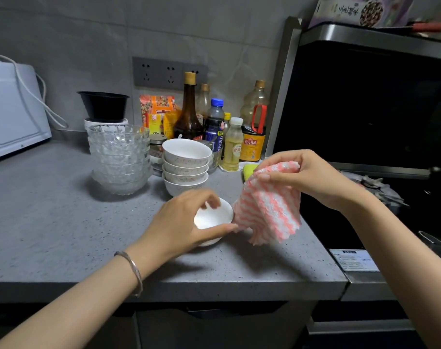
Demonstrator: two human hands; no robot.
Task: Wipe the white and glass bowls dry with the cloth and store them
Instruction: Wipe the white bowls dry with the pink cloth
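A small white bowl (213, 217) sits upright on the grey counter (63, 222), and my left hand (181, 220) grips its rim with curled fingers and thumb. Just to its right hangs a pink and white striped cloth (267, 210), pinched at its top by my right hand (302, 177) above the counter. The cloth's lower edge touches the counter beside the bowl. Behind the bowl stands a stack of white bowls (186, 167). Left of that stack is a stack of clear glass bowls (120, 157).
Sauce and oil bottles (189, 112) and snack packets line the back wall. A black bowl (103, 105) stands on a white container behind the glass stack. A white appliance (10, 107) is at far left, a black stove and hood (365, 109) at right.
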